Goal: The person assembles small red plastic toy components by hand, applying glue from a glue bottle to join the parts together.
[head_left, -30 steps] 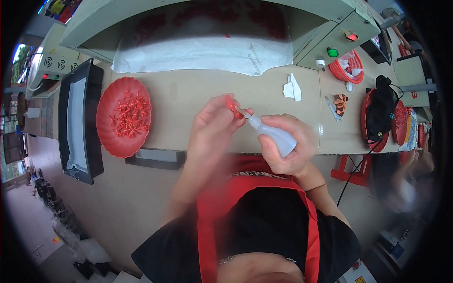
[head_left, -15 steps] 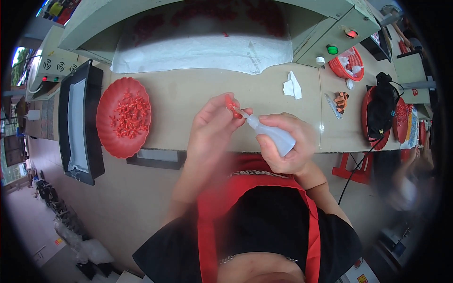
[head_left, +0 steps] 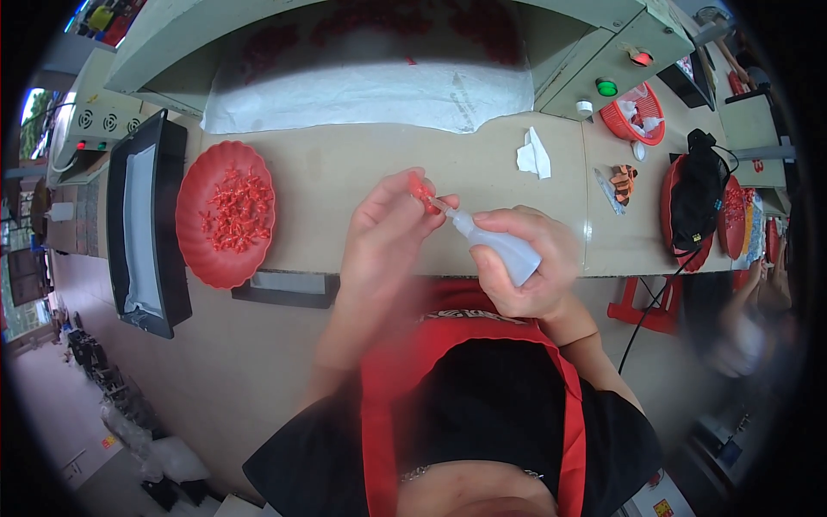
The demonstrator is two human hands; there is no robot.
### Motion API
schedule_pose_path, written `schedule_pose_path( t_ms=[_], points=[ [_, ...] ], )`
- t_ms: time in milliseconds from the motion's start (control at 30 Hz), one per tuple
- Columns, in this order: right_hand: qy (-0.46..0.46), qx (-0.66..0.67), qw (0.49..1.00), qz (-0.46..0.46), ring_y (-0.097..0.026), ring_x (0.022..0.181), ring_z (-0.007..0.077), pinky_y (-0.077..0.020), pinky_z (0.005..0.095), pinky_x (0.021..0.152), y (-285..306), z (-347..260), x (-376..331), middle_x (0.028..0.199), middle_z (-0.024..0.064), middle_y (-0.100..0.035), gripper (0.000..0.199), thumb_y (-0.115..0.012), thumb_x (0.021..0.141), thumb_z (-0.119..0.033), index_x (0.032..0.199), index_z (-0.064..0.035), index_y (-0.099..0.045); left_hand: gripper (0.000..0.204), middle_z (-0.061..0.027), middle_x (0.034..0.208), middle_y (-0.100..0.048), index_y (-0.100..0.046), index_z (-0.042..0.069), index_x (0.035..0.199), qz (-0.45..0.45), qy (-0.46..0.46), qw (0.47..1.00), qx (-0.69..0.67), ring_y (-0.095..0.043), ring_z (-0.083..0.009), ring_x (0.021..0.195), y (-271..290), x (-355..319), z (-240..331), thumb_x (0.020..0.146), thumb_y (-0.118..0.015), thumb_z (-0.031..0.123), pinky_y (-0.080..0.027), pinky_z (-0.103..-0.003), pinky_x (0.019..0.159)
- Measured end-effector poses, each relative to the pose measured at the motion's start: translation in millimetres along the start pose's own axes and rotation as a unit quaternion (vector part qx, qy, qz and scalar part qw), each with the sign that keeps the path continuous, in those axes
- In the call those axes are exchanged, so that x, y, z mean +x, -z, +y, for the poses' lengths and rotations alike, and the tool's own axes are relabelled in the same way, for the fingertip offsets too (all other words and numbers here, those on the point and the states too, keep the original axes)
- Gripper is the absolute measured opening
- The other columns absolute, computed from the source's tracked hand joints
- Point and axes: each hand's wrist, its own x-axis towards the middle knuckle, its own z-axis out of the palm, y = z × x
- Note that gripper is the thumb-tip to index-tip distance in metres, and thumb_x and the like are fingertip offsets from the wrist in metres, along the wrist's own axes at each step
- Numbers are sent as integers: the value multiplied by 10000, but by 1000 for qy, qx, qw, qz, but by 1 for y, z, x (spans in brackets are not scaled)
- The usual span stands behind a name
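Two hands meet over the bench (head_left: 345, 185), one small red piece (head_left: 421, 191) and one squeeze bottle (head_left: 500, 247) between them.
The left hand (head_left: 388, 233) pinches the piece; the right hand (head_left: 530, 263) is clamped round the bottle, nozzle touching it. One red dish (head_left: 194, 250) holds many red pieces; one red basket (head_left: 616, 125) holds white bits.
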Motion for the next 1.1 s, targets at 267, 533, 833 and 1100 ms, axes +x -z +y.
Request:
schedule_pose_path(
  t_ms=[267, 533, 833, 1100],
  points=[
    [6, 2, 1000, 2, -575, 510, 204, -458, 272, 471, 0, 1, 1, 728, 96, -625, 294, -668, 615, 36, 896, 22, -583, 236, -53, 1000, -559, -529, 25, 1127, -6, 3, 1000, -5, -574, -255, 1010, 0, 0, -1, 899, -479, 55, -452, -317, 841],
    [5, 2, 1000, 6, -578, 514, 205, -460, 273, 477, -1, 1, 2, 724, 94, -623, 297, -667, 616, 40, 900, 22, -582, 239, -58, 990, -563, -531, 17, 1126, -5, 3, 1000, -4, -570, -256, 1008, -1, -1, 0, 894, -485, 53, -449, -330, 856],
    [-30, 5, 999, -16, -613, 621, 225, -477, 282, 569, 3, 0, -3, 797, 149, -635, 255, -630, 699, -5, 945, 29, -570, 238, -63, 989, -568, -531, 18, 1124, 0, 4, 1000, 3, -573, -261, 1000, -1, 0, -1, 894, -485, 53, -443, -329, 855],
    [-24, -11, 999, -18, -618, 634, 226, -481, 281, 584, 5, -1, -2, 803, 142, -638, 243, -632, 698, -15, 933, 21, -581, 237, -55, 988, -564, -532, 21, 1124, 5, 3, 1000, 8, -573, -261, 1004, -3, 1, 0, 893, -485, 50, -446, -307, 834]
  ],
)
